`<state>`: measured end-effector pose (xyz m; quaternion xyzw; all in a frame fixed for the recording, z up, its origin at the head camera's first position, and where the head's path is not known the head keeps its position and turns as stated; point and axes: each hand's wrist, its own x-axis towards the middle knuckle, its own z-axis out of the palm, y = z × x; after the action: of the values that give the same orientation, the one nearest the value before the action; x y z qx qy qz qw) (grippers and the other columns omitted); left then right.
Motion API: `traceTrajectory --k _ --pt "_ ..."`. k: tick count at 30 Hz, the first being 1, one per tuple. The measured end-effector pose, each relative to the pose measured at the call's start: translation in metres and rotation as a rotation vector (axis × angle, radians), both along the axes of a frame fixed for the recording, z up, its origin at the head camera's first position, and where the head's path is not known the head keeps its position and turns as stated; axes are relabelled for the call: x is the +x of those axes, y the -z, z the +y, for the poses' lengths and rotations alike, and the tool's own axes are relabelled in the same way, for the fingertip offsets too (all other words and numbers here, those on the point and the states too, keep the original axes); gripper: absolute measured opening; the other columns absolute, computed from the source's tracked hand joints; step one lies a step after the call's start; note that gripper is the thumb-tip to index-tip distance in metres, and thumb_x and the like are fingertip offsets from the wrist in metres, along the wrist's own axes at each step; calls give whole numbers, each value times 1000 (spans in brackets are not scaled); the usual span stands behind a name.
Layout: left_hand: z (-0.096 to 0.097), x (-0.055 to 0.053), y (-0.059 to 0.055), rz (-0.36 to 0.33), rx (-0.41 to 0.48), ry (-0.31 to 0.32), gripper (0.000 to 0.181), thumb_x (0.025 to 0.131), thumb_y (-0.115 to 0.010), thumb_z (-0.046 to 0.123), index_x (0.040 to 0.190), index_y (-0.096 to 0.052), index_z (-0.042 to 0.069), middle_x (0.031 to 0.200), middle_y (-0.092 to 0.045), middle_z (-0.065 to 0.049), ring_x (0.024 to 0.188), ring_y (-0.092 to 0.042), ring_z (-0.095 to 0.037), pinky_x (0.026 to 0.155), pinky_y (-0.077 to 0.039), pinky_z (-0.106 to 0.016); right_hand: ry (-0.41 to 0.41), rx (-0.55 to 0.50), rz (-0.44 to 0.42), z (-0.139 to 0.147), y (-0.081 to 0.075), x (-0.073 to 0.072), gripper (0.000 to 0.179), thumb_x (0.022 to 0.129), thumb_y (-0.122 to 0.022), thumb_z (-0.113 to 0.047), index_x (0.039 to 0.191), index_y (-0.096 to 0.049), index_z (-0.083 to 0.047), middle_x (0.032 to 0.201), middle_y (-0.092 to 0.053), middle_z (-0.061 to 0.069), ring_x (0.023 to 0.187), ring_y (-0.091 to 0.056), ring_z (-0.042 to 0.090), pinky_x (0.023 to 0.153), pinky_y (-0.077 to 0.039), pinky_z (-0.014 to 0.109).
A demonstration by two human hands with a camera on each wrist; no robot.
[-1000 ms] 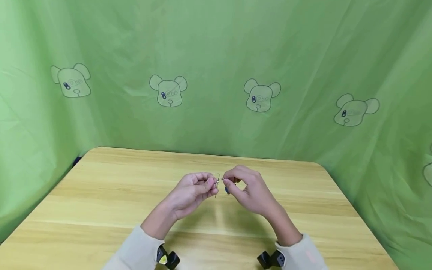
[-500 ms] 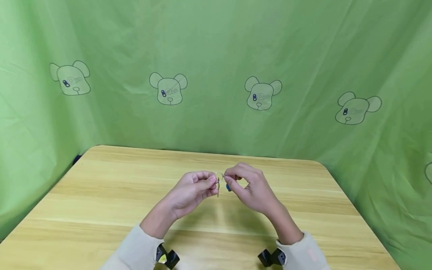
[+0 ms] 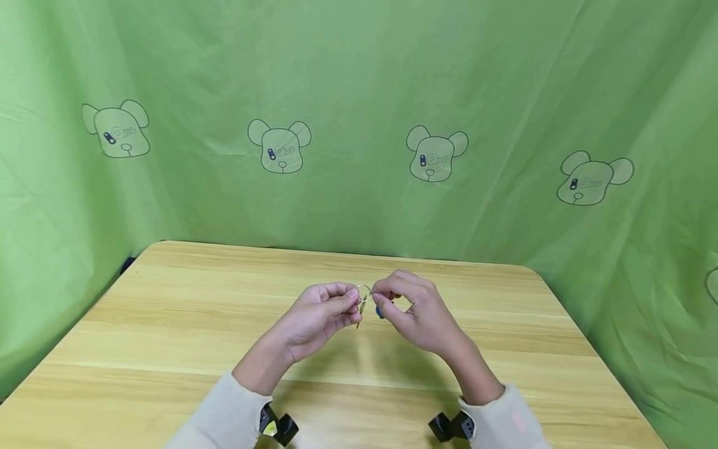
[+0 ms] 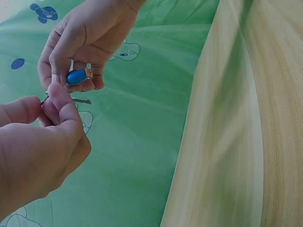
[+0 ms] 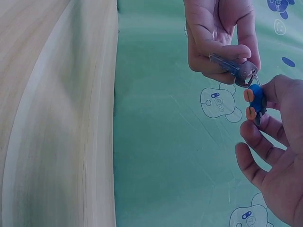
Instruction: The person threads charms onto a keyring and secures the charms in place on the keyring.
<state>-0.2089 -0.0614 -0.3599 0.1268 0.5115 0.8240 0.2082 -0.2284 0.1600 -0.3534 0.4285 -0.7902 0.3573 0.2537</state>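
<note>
My left hand (image 3: 320, 318) pinches the left side of a thin metal key ring (image 3: 363, 286) between thumb and index finger. A brass-toned key (image 3: 361, 312) hangs from the ring beside these fingertips; its head and clear-looking blade show in the right wrist view as the key (image 5: 241, 72). My right hand (image 3: 417, 312) pinches the ring's right side, where a keychain charm joins it. Small and blue with orange feet, the charm (image 5: 257, 98) dangles under the right fingertips. In the left wrist view the charm (image 4: 77, 77) shows below the curled right fingers. Fingertips hide the exact joining point.
Both hands are held above a light wood table (image 3: 168, 324). A green curtain (image 3: 359, 206) printed with bear faces hangs behind the table and along its sides. Black wrist cameras sit at both cuffs, the left camera (image 3: 286, 430) and the right camera (image 3: 443, 428).
The key ring has turned to show a rounder loop between the hands, which have barely moved. The key's tilt has shifted, and a little more of the blue charm shows than a second ago.
</note>
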Motion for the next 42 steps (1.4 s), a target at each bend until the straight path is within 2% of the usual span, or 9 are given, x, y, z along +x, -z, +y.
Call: traceTrajectory --k 4,23,27,42 --pt "0 -1 0 -9 -4 -6 11 104 -56 5 112 -58 -3 96 -61 -6 86 -60 -12 84 -57 -22 -2 1 10 -1 0 0 20 92 -69 2 97 -73 -17 88 -67 -9 81 -61 9 71 -56 29" --pt "-2 -1 -3 -26 -5 -25 13 105 -55 5 115 -57 -3 95 -61 -4 86 -59 -12 85 -57 -23 -11 27 29 -1 -2 1 18 92 -70 2 97 -73 -15 89 -68 -7 79 -61 8 69 -57 28" --pt "-2 -1 -3 -26 -6 -23 12 105 -55 5 113 -58 -3 94 -61 -4 85 -60 -11 84 -57 -22 -7 27 21 0 -2 1 18 92 -70 1 97 -73 -15 90 -68 -8 80 -61 8 68 -58 31" --pt "-1 0 -2 -22 -1 -11 9 105 -55 5 111 -59 -1 94 -62 -5 85 -60 -12 83 -57 -22 0 33 10 -1 -3 3 17 93 -70 0 97 -72 -16 89 -67 -9 80 -61 7 69 -57 28"
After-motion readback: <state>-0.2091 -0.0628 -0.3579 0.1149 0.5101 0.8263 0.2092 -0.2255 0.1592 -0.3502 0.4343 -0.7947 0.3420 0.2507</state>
